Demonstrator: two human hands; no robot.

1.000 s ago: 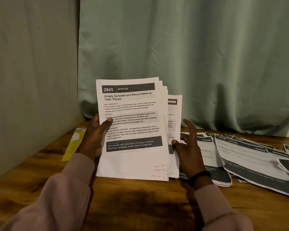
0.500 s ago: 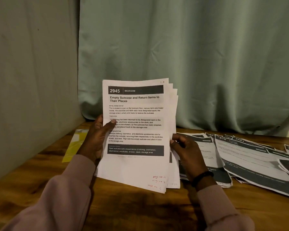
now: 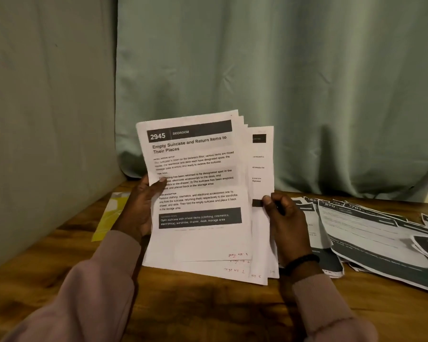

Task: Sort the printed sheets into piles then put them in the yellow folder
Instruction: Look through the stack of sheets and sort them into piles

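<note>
Above the wooden desk (image 3: 208, 314), the left hand (image 3: 139, 208) is gripping a fanned stack of printed sheets (image 3: 198, 193) (top one headed 2945), while the right hand (image 3: 284, 223) is pinching a rear sheet's edge. Behind the left hand, the yellow folder (image 3: 109, 213) is lying flat.

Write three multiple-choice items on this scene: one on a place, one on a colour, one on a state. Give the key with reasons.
1. Where does the yellow folder lie?
A. left of the held stack
B. on the loose sheets
C. in the right hand

2. What colour is the curtain?
A. red
B. pale green
C. black

3. What is the right hand doing?
A. resting flat on the table
B. pinching a sheet at the stack's right edge
C. holding a pen

Key: A, the folder is on the table beyond the left hand; B, the curtain is pale green; B, thumb and fingers close on a sheet of the stack.
</note>
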